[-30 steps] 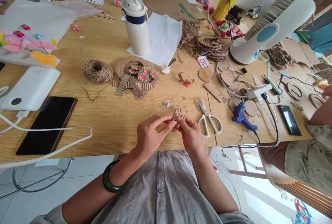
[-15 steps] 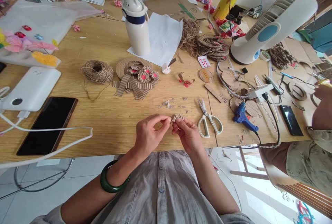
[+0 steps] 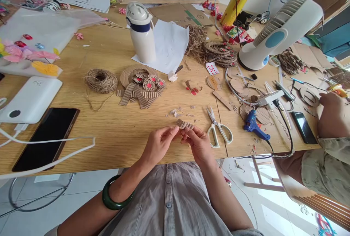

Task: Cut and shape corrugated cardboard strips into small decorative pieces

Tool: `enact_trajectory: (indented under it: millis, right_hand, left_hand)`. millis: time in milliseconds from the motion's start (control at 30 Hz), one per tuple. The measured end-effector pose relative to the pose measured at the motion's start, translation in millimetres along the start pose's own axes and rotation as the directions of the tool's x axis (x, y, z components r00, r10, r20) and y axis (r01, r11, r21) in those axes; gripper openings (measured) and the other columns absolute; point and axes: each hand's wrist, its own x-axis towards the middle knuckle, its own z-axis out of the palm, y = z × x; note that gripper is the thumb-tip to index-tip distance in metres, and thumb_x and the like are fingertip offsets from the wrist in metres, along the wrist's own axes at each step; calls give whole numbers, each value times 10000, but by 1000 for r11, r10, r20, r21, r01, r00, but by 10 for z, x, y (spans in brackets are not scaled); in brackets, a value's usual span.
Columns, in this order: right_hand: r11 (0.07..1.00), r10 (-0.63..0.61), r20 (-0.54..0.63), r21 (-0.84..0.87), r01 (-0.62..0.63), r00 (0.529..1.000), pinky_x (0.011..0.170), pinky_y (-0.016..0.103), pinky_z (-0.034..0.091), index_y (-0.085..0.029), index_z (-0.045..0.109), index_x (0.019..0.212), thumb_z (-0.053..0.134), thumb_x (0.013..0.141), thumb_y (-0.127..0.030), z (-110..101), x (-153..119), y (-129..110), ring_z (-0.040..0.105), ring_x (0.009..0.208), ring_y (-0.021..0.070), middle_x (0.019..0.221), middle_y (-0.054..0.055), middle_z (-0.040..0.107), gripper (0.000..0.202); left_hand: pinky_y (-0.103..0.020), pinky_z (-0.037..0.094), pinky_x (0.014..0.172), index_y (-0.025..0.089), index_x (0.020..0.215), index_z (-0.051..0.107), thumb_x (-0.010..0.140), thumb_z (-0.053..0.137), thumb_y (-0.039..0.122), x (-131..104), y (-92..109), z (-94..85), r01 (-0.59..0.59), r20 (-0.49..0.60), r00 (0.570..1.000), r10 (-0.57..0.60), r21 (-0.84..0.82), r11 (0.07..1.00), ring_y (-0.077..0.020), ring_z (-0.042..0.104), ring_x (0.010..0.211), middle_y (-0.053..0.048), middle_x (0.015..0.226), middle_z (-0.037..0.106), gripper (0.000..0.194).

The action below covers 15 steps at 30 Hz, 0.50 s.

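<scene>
A short strip of corrugated cardboard (image 3: 183,123) is pinched between my two hands above the table's front edge. My left hand (image 3: 161,142) grips its left end with thumb and forefinger. My right hand (image 3: 199,144) holds the other end, its fingers curled. Small torn paper scraps (image 3: 175,112) lie just beyond the strip. White-handled scissors (image 3: 218,128) rest partly open to the right of my right hand. Farther back on the left is a cardboard ring (image 3: 126,77) with corrugated strips and red-centred rolled flowers (image 3: 149,84).
Left are a twine coil (image 3: 100,81), a phone (image 3: 45,137) and a white power bank (image 3: 34,99) with cable. A white thermos (image 3: 142,39) stands behind. Right are a blue glue gun (image 3: 255,126), a fan (image 3: 276,35) and another person's hand (image 3: 332,113).
My left fingers have shifted on the cardboard strip, and more of its ribbed face shows. The view has moved slightly. At the right, the other person's hand has shifted left.
</scene>
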Motion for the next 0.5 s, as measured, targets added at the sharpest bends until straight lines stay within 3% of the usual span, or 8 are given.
enact_trajectory:
  millis: [100,233,500]
  right_hand:
    - [1000,-10,2,-26,11,1000,596,251,474,-182,685,627,807,706,-381,0,-6,-22,528,589,110,618,-22,591,246]
    - [999,0,37,-48,2,999,575,250,471,-182,661,604,781,743,-392,-4,-23,-54,520,558,103,591,-29,577,280]
    - [972,-95,9,-215,95,995,553,239,477,-170,629,606,732,804,-411,-63,-15,-24,562,528,89,625,-27,600,329]
  left_hand:
    - [-315,601,807,207,922,759,924,547,492,36,17,19,125,75,991,-112,-213,969,-213,722,890,-61,939,774,355]
    - [-367,610,808,166,912,747,892,595,469,89,55,55,277,234,954,-189,-440,854,-221,718,850,-104,929,755,339]
    - [-295,538,873,161,889,754,728,806,340,49,66,117,209,-9,967,-253,-533,819,-175,675,899,-53,941,761,246]
